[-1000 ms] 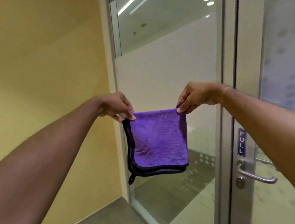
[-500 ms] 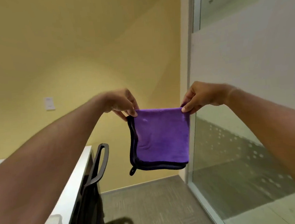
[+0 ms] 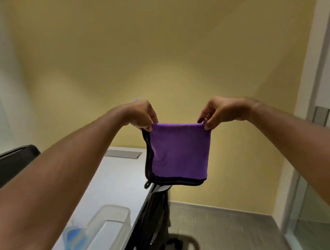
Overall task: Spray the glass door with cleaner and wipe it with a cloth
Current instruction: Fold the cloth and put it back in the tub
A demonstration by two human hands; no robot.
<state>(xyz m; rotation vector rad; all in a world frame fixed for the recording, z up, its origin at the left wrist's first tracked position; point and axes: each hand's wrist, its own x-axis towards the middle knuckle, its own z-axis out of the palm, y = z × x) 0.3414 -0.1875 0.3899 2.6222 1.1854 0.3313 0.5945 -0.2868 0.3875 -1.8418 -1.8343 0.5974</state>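
Note:
A folded purple cloth [image 3: 179, 153] with a dark border hangs in front of me at chest height. My left hand [image 3: 139, 115] pinches its top left corner and my right hand [image 3: 221, 110] pinches its top right corner. A spray bottle with blue liquid [image 3: 73, 242] shows blurred at the lower left, on the white desk [image 3: 113, 180]. Only a strip of the glass wall [image 3: 321, 217] appears at the far right; the door itself is out of view.
A clear plastic container [image 3: 107, 234] stands on the desk beside the bottle. A black office chair [image 3: 156, 224] is tucked against the desk's right edge. A dark monitor [image 3: 7, 165] sits at the left. Grey carpet [image 3: 227, 228] lies between chair and glass, yellow wall behind.
My view has swung left, away from the glass door toward the desk and yellow wall. Both hands keep the same hold on the cloth's top corners.

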